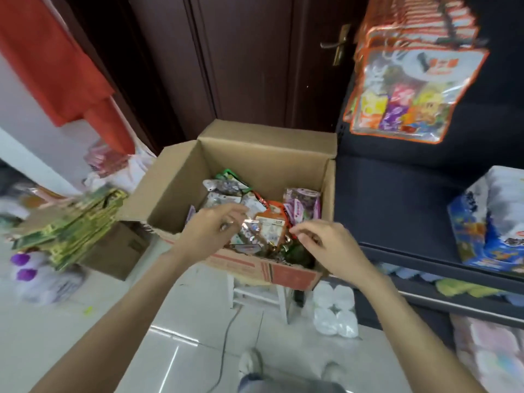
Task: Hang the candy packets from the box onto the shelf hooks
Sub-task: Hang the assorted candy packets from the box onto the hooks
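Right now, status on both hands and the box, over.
Left hand and right hand over the open box, fingers loosely curled, nothing visibly held. Candy packets loose inside. Nothing blocking.

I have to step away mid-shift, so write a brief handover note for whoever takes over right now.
Left hand: over the open cardboard box, fingers loosely curled; no packet clearly held.
Right hand: at the box's near right, fingertips pinched; blur hides whether it holds anything.
Candy packets: loose pile still in the box.
Done: orange-edged bags already hang on the dark shelf, upper right.
Left: lift packets out and hang them on hooks.
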`<action>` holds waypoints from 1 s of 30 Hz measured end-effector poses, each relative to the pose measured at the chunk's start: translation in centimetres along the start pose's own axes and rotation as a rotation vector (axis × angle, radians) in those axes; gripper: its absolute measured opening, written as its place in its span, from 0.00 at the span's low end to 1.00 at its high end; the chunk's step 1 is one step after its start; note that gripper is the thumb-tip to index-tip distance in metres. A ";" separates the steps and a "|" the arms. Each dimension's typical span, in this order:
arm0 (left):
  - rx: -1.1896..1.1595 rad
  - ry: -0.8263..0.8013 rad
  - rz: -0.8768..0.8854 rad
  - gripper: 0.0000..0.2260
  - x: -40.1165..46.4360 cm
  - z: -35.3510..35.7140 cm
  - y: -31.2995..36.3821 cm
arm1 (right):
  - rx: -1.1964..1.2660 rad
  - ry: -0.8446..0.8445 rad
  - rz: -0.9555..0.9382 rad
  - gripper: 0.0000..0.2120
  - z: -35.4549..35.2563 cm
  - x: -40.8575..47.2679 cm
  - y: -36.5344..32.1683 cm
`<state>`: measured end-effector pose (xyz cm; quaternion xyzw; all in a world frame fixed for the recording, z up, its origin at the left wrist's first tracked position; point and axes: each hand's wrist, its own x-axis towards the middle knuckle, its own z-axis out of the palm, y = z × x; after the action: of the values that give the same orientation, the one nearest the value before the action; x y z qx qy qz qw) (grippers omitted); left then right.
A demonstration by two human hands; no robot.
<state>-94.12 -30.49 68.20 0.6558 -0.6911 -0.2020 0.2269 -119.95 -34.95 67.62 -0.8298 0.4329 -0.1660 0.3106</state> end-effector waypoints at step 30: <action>0.726 -0.857 0.840 0.23 12.8 11.0 -14.2 | -0.733 -0.596 0.391 0.41 14.2 19.8 8.0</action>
<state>-89.35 -44.29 51.69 0.2302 -0.9383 -0.0946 -0.2400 -105.87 -49.45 51.78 -0.7989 0.5026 0.3018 0.1342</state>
